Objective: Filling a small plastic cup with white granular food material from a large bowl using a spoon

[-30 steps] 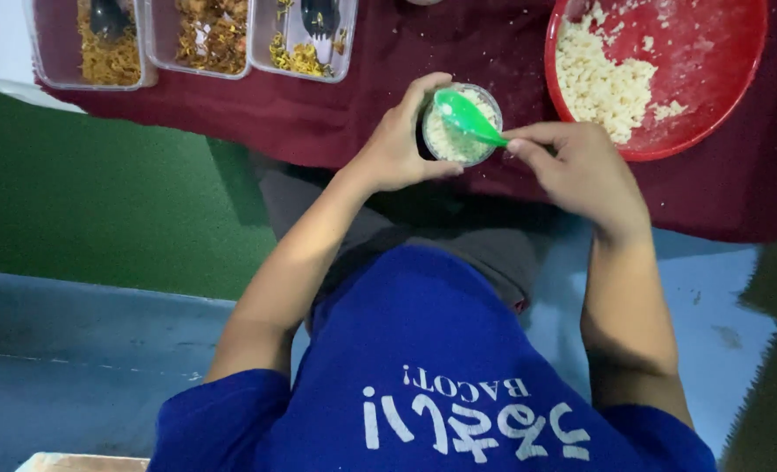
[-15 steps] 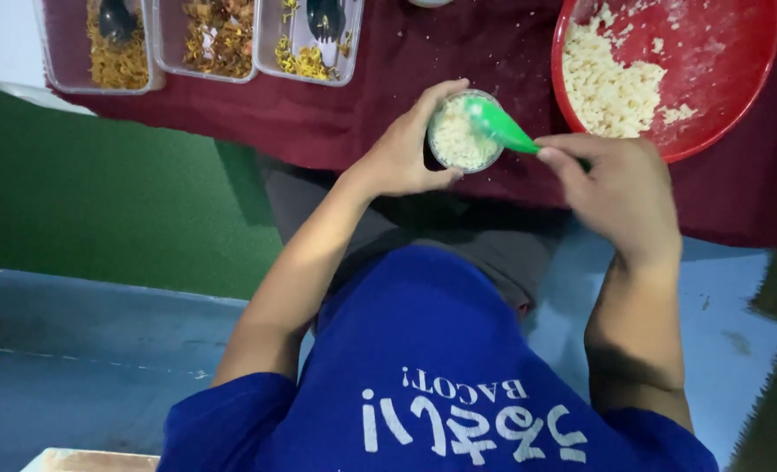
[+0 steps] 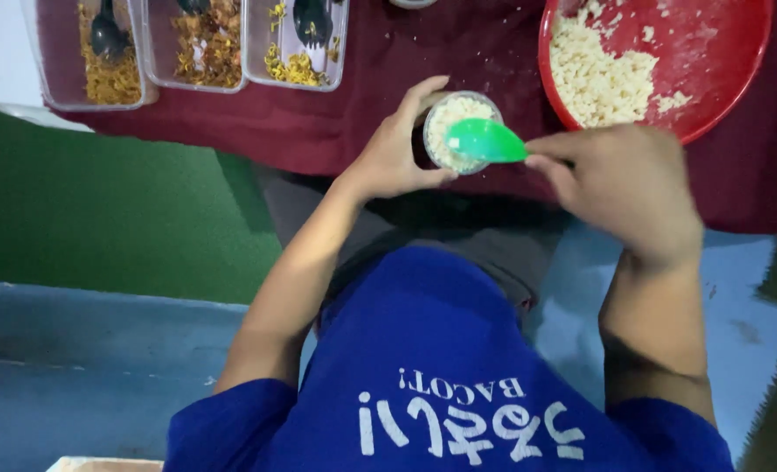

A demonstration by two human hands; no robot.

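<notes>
While left hand (image 3: 397, 157) fingers grip macaroni-filled clear cup (image 3: 458, 131), right hand (image 3: 624, 188) fingers pinch green spoon (image 3: 486, 142), red bowl (image 3: 721, 79) half-full

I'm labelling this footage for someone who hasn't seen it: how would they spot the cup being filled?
Start at the dark red table, near its front edge, left of the big red bowl of pale food. The small clear cup sits in the left hand, with the green spoon in the right hand over it. Unlike the rectangular tubs behind, it is round and hand-held.

Red bowl (image 3: 712, 96) cut off top; three trays (image 3: 196, 83) cropped; spoon handle hidden in right hand (image 3: 624, 188).
</notes>
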